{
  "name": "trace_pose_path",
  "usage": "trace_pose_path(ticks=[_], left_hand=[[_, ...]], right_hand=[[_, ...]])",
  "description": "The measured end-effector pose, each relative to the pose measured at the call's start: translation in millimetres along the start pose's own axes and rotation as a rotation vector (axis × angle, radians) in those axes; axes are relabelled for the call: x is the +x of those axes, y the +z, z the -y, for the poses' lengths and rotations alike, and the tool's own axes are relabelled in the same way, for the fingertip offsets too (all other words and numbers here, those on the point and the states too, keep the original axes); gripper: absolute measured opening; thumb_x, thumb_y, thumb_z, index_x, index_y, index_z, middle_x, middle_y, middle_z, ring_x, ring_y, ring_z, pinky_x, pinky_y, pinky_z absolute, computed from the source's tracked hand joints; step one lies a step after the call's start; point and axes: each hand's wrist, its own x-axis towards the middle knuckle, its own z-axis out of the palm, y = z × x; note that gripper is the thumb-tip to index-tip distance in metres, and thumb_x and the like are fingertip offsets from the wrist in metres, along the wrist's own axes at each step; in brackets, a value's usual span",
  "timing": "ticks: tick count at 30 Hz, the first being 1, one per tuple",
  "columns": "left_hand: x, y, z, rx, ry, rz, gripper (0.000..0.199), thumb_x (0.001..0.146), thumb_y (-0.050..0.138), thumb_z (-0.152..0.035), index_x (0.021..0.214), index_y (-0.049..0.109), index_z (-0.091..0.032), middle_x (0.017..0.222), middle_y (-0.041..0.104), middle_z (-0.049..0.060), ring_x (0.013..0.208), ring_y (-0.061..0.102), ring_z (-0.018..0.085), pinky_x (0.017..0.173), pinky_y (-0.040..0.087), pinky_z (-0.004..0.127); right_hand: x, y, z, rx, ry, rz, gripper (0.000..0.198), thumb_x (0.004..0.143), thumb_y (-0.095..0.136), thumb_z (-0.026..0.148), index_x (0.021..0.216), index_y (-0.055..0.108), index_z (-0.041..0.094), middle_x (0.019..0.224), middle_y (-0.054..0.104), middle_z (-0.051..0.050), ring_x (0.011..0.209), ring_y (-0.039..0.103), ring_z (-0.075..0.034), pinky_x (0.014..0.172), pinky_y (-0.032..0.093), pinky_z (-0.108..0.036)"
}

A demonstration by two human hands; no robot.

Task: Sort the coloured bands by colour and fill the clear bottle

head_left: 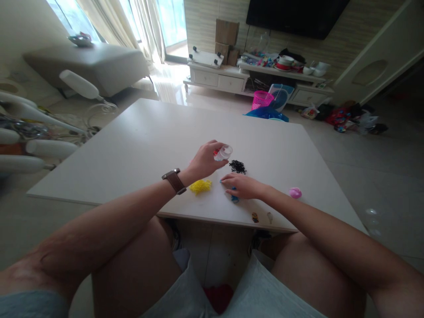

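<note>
My left hand [208,158], with a watch at its wrist, grips a small clear plastic jar [225,152] tilted above the table; something red shows beside my fingers at the jar. My right hand [243,186] rests low over several small blue pieces [235,199], fingers stretched and thumb apart. One blue bit touches or lies by its fingertips; which, I cannot tell. Just beyond this hand is a heap of small black pieces [237,166]. A heap of small yellow pieces [200,187] lies below my left wrist.
On the white table [159,132] also lie a pink lump [295,192], a small yellow cartoon figure [255,217] and a pale key-like piece [270,217] near the front edge. A pink basket [261,100] stands past the far edge. White-backed chairs [79,84] are at the left.
</note>
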Motion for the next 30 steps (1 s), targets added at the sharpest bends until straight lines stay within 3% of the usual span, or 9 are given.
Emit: trace_pose_path(ticks=[7,14,21,30], left_hand=[[0.5,0.4,0.9,-0.009,-0.004,0.008,0.035,0.073,0.073,-0.022,0.108,0.071,-0.021,0.100,0.064,0.005,0.089,0.062,0.018,0.083,0.053,0.033],[-1.5,1.0,0.5,-0.016,-0.003,0.031,0.035,0.073,0.073,-0.021,0.108,0.072,-0.020,0.100,0.065,0.005,0.087,0.062,0.017,0.081,0.053,0.032],[-2.2,2.6,1.9,-0.021,-0.007,0.047,0.037,0.073,0.073,-0.022,0.109,0.071,-0.021,0.099,0.065,0.004,0.088,0.062,0.018,0.082,0.053,0.033],[-1.1,2.8,1.3,-0.027,0.006,0.046,0.037,0.072,0.073,-0.022,0.109,0.071,-0.020,0.100,0.065,0.005,0.088,0.063,0.018,0.082,0.053,0.033]], right_hand=[[-13.3,-26.1,-11.5,0.133,0.038,-0.006,0.015,0.085,0.064,0.019,0.093,0.077,0.017,0.099,0.076,-0.010,0.093,0.069,-0.022,0.088,0.052,-0.034],[-15.8,-33.2,-4.2,0.185,0.140,0.082,0.015,0.079,0.065,0.012,0.087,0.077,0.016,0.082,0.075,-0.005,0.074,0.066,-0.016,0.070,0.049,-0.025],[-8.4,-20.1,-0.1,0.067,0.109,0.090,0.022,0.075,0.076,0.022,0.095,0.075,0.016,0.094,0.069,-0.008,0.081,0.061,-0.018,0.072,0.045,-0.027],[-0.2,-17.7,14.9,-0.027,0.121,0.213,0.014,0.074,0.065,0.006,0.078,0.073,0.017,0.081,0.065,-0.005,0.073,0.056,-0.015,0.068,0.039,-0.025]])
